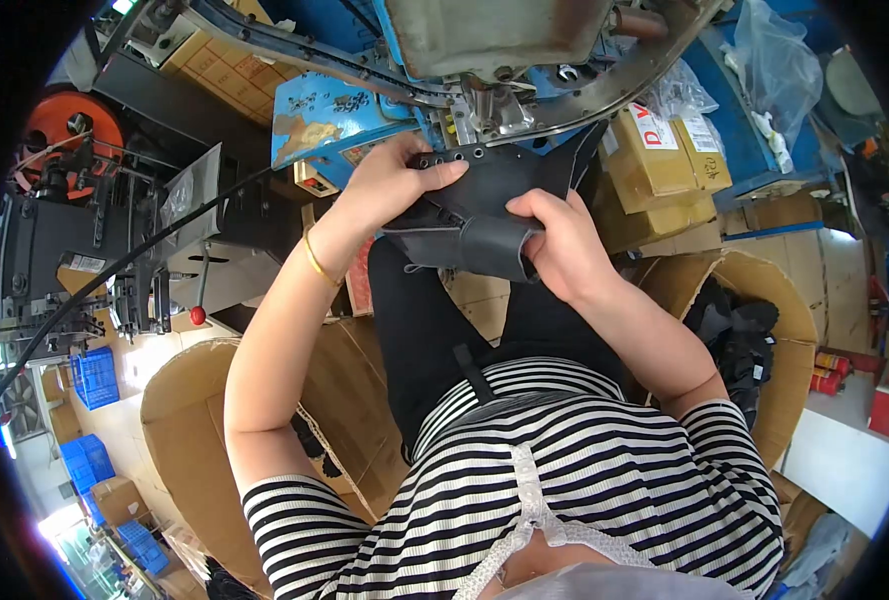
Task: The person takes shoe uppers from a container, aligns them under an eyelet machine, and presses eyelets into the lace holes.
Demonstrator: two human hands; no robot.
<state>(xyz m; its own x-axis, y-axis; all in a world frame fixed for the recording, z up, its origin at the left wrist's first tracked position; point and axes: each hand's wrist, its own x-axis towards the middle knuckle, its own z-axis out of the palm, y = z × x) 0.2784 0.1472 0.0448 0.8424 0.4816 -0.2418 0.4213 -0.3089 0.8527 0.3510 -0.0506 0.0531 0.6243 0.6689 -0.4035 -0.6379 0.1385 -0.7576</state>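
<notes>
A black leather-like piece (485, 195) with a row of metal eyelets along its upper edge is held up in front of the machine (495, 110). My left hand (395, 180) grips its left end, with the thumb pressed beside the eyelets. At the right, my right hand (565, 240) pinches a folded part of the same piece, thumb on top and fingers beneath. The eyelet edge lies close under the machine's metal head; whether they touch is unclear. A lower flap of the piece hangs over my lap.
Cardboard boxes (655, 165) stand right of the machine. Large open cartons flank me, the left one (195, 430) and the right one (790, 340) with black items inside. Another machine (75, 230) with a red-knobbed lever is at the left. Blue crates (87, 462) sit on the floor.
</notes>
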